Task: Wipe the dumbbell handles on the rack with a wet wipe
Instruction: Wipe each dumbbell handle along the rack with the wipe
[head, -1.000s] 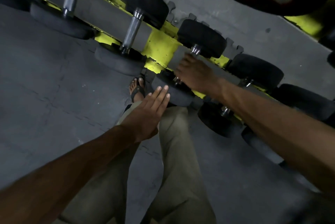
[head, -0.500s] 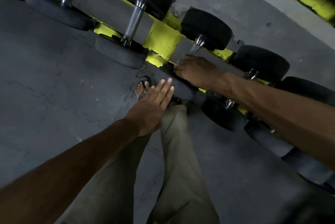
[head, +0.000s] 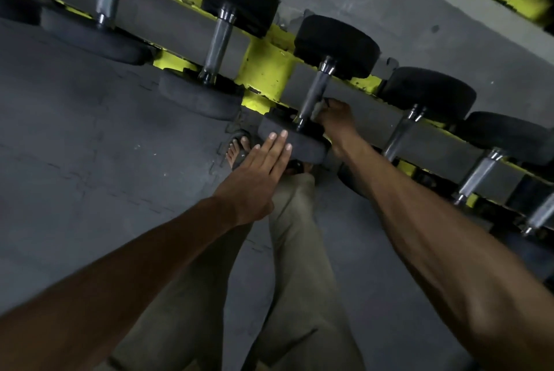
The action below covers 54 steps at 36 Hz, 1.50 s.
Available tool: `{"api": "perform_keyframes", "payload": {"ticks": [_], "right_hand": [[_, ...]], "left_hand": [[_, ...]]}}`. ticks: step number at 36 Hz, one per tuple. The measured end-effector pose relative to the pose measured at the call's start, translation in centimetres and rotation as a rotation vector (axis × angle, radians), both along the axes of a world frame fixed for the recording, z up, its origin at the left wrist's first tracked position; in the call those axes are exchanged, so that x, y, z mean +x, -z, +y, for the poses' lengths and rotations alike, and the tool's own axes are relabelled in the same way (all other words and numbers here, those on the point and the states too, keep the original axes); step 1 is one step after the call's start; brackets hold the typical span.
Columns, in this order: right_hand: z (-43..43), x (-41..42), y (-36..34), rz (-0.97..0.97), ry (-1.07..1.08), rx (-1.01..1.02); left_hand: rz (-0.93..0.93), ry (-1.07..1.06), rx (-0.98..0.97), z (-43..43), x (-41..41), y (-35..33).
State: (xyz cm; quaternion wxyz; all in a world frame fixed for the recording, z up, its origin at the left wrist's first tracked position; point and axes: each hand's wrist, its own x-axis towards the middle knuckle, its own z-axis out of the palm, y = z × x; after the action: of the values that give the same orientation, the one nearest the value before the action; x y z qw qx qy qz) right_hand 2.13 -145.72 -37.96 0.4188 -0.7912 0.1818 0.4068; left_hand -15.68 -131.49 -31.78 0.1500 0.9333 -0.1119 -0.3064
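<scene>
While left hand (head: 257,169) lies flat, fingers straight, steadying dumbbell's near weight, right hand (head: 337,118) pinches wet wipe (head: 318,109) against lower handle (head: 314,94) on rack (head: 265,70), likely mid-wipe.

A row of dumbbells is lying across a grey and yellow rack (head: 266,70), each with black round ends and a steel handle, running from far left to near right. The middle dumbbell (head: 335,43) is resting with its handle (head: 314,94) tilted. A small pale wipe (head: 318,109) is sitting bunched against the lower part of that handle, just above the near black end.
</scene>
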Motion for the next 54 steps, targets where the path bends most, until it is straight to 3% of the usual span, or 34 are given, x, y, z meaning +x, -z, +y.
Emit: {"api": "perform_keyframes", "payload": {"ticks": [3, 6, 10, 12, 16, 23, 27, 33, 37, 41, 45, 50, 54], "right_hand": [[1.6, 1.8, -0.3, 0.096, 0.315, 0.076], [1.8, 3.8, 0.0, 0.008, 0.389, 0.145], [2.4, 3.6, 0.4, -0.102, 0.243, 0.015], [1.9, 2.5, 1.0, -0.049, 0.316, -0.019], [1.4, 0.1, 0.0, 0.07, 0.249, 0.005], [-0.1, -1.5, -0.3, -0.024, 0.053, -0.049], [-2.3, -2.6, -2.5, -0.102, 0.012, 0.049], [-9.3, -1.8, -4.9, -0.448, -0.254, -0.044], [-15.5, 0.6, -5.6, -0.7, -0.646, -0.205], [-20.6, 2.6, -3.5, -0.691, -1.147, -0.206], [-23.2, 2.4, -0.7, -0.839, -1.655, 0.04], [-21.4, 3.3, 0.7, -0.839, -1.831, -0.02], [-17.5, 3.0, 1.0, -0.605, -1.83, -0.182]], "left_hand": [[-0.005, 0.014, 0.004, 0.2, 0.0, 0.1], [-0.011, 0.06, 0.01, 0.6, 0.1, -0.1], [-0.005, 0.054, 0.015, 0.8, 0.1, 0.1], [0.008, 0.062, 0.014, 0.7, 0.4, -0.3], [0.031, 0.027, -0.001, 0.5, 0.7, -1.0], [-0.011, 0.018, 0.053, -1.7, 1.0, -2.1], [-0.057, 0.036, 0.037, -4.0, 1.7, -2.7], [-0.085, 0.059, 0.0, -9.1, 2.6, -2.6], [-0.086, 0.124, -0.03, -13.5, 3.2, -2.4], [-0.036, 0.129, -0.022, -17.9, 3.7, -2.2], [0.046, 0.127, 0.04, -21.0, 3.4, -1.9], [0.071, 0.05, 0.109, -23.3, 2.7, -1.7], [0.051, 0.024, 0.127, -23.8, 2.3, -1.3]]}}
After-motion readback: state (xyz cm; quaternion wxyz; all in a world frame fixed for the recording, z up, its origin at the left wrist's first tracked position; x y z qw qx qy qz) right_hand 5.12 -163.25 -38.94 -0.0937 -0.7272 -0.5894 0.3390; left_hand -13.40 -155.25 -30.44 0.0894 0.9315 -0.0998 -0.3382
